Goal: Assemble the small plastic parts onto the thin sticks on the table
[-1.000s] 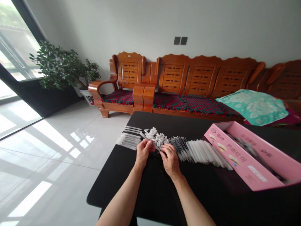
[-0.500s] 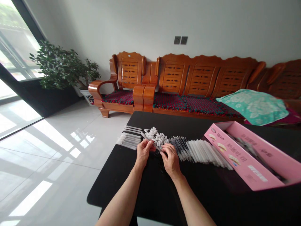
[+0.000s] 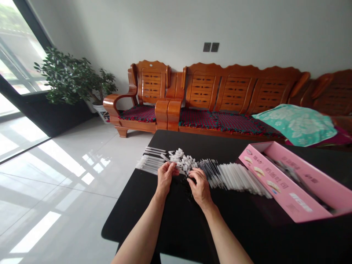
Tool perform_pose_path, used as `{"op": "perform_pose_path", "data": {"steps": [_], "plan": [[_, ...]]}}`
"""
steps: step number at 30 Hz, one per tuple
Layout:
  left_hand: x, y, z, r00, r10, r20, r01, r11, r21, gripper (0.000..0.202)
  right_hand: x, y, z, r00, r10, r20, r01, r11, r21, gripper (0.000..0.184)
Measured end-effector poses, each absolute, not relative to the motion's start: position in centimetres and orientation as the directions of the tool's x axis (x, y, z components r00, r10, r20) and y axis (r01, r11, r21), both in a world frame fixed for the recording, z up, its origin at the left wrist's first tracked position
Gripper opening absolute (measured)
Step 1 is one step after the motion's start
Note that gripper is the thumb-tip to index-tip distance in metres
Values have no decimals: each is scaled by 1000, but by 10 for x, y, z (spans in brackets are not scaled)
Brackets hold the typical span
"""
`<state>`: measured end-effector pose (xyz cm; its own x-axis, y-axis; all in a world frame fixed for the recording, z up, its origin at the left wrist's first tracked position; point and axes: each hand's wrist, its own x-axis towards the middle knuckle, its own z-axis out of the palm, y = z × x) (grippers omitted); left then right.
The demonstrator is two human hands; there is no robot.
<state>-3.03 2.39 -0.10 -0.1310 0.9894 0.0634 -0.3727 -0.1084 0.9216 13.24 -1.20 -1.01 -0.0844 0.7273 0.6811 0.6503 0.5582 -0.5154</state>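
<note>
Left hand (image 3: 165,179) had fingers closed on one white tube (image 3: 166,158); right hand (image 3: 200,187) had fingers curled, grip unclear. Hands were over a black table (image 3: 132,223), just below one pile of white caps (image 3: 183,159), between two tube bundles (image 3: 150,164) (image 3: 236,179). One pink box (image 3: 286,183) sat right, nothing blocking.

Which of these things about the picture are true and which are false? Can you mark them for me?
1. The left hand is right beside a pile of small white plastic pieces. True.
2. The pink cardboard box is on the floor. False: it is on the black table.
3. The right hand is holding a cushion. False: it is next to thin white tubes.
4. A potted plant stands near a wooden armchair. True.
</note>
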Motion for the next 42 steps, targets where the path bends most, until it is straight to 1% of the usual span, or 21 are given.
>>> {"op": "perform_pose_path", "data": {"steps": [7,10,13,17,19,21,24,26,27,29,31,33,35,37,38,39,40,42], "plan": [[-35,27,-4,-186,981,54,-392,-125,911,43,145,-14,-9,-94,728,679,725,517,-454,9],[-35,27,-4,-188,981,56,-398,-128,908,42,147,-15,-8,-125,738,663,738,516,-436,8],[-32,24,-2,-150,987,55,-394,-110,912,41,142,-15,-6,-135,719,682,716,546,-435,13],[-27,20,1,-51,997,54,-375,-69,924,41,133,-15,-6,-136,697,704,691,576,-437,16],[-30,22,1,-94,993,68,-380,-98,920,40,136,-13,-6,-134,687,714,691,581,-430,17],[-37,26,0,-229,971,74,-405,-164,900,39,147,-12,-5,-109,672,733,710,568,-415,17],[-51,32,0,-428,903,40,-444,-249,861,38,176,-10,-5,-16,632,775,780,493,-386,14],[-57,34,0,-483,875,21,-456,-273,847,37,198,-10,-6,78,576,814,837,405,-367,15],[-58,33,1,-485,875,19,-458,-272,846,37,208,-10,-7,125,542,831,869,344,-356,15],[-56,31,2,-435,900,28,-453,-246,857,36,223,-11,-12,215,493,843,929,164,-333,15],[-52,29,2,-343,938,42,-446,-202,872,36,233,-12,-16,252,482,839,952,31,-304,16],[-47,26,2,-243,968,56,-442,-162,882,36,237,-14,-18,252,501,828,961,-26,-277,18],[-45,25,2,-167,984,69,-442,-137,886,36,235,-15,-16,247,519,818,963,-41,-265,18],[-43,24,1,-109,991,73,-451,-115,885,37,226,-16,-10,246,519,819,960,-14,-279,15],[-42,24,1,-80,994,74,-457,-102,884,38,218,-16,-5,245,513,822,953,26,-300,12],[-41,23,2,-47,996,74,-462,-88,882,38,208,-17,-1,234,508,829,942,92,-322,11],[-39,22,2,-8,997,76,-465,-71,882,38,196,-18,4,214,511,833,917,189,-351,14],[-34,19,4,80,993,85,-461,-39,887,38,169,-19,11,132,560,818,823,398,-405,22]]}}
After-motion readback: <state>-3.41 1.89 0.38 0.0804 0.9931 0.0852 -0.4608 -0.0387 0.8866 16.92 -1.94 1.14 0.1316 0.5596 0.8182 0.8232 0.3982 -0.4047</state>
